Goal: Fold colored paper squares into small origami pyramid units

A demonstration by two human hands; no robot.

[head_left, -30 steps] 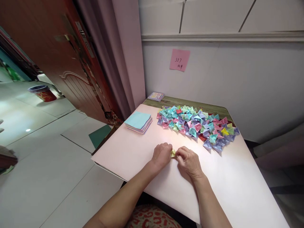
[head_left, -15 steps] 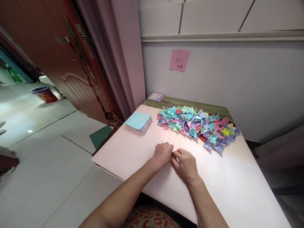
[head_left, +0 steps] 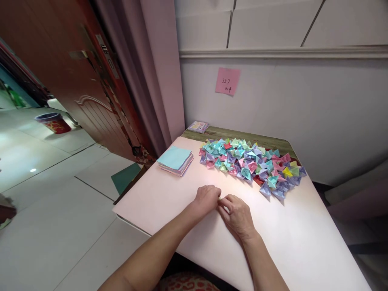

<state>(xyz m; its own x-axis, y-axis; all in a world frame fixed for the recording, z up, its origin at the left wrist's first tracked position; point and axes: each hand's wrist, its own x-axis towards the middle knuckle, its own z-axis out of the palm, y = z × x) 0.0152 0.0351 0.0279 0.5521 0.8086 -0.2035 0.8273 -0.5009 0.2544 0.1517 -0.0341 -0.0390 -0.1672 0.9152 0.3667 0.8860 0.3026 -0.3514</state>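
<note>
Your left hand (head_left: 207, 198) and your right hand (head_left: 238, 214) meet above the near part of the pale desk (head_left: 297, 242), the fingers of both drawn into a tight pinch on a small yellowish paper piece (head_left: 220, 198), which sits between your fingertips and is mostly hidden by them. Farther back on the desk, to your right, lies a crowd of many-coloured folded papers (head_left: 246, 173); to your left rests a stack of square paper (head_left: 175, 158), light blue on top
</note>
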